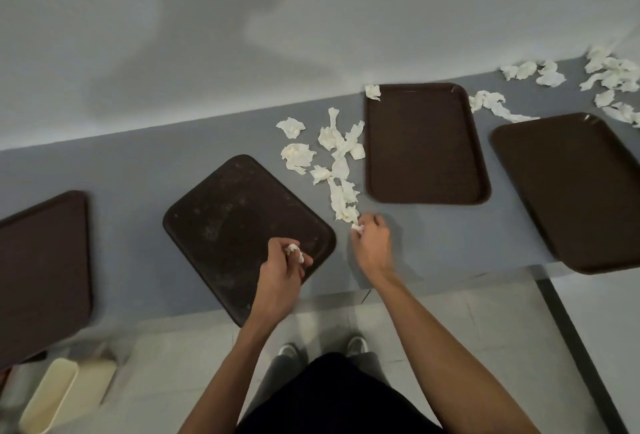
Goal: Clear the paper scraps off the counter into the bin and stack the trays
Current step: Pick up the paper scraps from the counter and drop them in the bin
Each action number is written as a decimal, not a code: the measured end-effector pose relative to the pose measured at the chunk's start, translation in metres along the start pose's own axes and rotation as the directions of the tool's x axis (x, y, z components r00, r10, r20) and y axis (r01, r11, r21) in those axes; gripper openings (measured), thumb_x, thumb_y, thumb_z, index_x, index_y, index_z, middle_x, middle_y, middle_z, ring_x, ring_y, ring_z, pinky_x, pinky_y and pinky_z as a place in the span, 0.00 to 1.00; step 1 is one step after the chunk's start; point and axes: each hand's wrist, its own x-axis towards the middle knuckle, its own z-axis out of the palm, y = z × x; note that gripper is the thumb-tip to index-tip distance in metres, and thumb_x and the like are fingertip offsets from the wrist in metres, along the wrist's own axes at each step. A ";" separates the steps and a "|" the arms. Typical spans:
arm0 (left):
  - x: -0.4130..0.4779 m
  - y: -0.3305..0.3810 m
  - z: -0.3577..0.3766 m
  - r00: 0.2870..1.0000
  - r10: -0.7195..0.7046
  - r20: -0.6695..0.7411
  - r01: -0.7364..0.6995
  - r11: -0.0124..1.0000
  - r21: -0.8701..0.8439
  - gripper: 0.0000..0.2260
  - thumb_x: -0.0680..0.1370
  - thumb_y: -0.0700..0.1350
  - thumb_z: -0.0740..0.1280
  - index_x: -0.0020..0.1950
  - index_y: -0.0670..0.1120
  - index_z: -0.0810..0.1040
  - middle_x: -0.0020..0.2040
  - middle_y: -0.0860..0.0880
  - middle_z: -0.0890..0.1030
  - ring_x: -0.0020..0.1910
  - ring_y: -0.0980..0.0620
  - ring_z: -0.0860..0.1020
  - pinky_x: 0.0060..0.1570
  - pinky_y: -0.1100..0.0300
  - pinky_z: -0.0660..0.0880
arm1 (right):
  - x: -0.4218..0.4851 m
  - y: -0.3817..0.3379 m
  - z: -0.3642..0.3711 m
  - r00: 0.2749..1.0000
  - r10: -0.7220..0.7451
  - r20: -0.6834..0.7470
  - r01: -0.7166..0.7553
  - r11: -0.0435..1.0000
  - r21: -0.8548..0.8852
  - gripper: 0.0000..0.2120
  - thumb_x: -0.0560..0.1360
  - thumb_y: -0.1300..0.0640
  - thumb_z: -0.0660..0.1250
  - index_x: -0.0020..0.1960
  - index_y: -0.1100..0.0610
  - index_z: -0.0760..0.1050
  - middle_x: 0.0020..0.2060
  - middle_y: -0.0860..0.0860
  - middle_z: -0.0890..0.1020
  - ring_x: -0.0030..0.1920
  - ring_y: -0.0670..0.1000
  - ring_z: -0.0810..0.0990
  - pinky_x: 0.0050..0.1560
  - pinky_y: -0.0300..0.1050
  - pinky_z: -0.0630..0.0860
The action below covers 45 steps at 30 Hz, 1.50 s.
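Several dark brown trays lie flat on the grey counter (pixel 138 163): one at the far left (pixel 38 267), a tilted dusty one (pixel 235 222), one further back (pixel 424 142), and one at the right (pixel 581 191). White paper scraps (pixel 337 160) are strewn between the two middle trays, and more scraps (pixel 609 83) lie at the far right. My left hand (pixel 282 271) is closed on a small paper scrap (pixel 294 250) over the tilted tray's near corner. My right hand (pixel 372 243) pinches the near end of the scrap trail (pixel 356 225).
A cream-coloured bin (pixel 48 395) stands on the tiled floor at the lower left, below the counter's front edge. A pale wall rises behind the counter. My shoes (pixel 322 347) show on the floor close to the counter.
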 end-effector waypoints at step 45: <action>-0.318 -0.577 -0.613 0.467 -0.635 -0.616 0.455 0.770 -0.448 0.04 0.79 0.53 0.74 0.49 0.54 0.86 0.41 0.57 0.87 0.42 0.61 0.85 0.45 0.63 0.80 | -0.516 -0.436 0.623 0.563 -0.530 0.635 0.418 0.845 0.334 0.07 0.79 0.60 0.75 0.54 0.50 0.83 0.49 0.45 0.83 0.48 0.43 0.84 0.50 0.36 0.83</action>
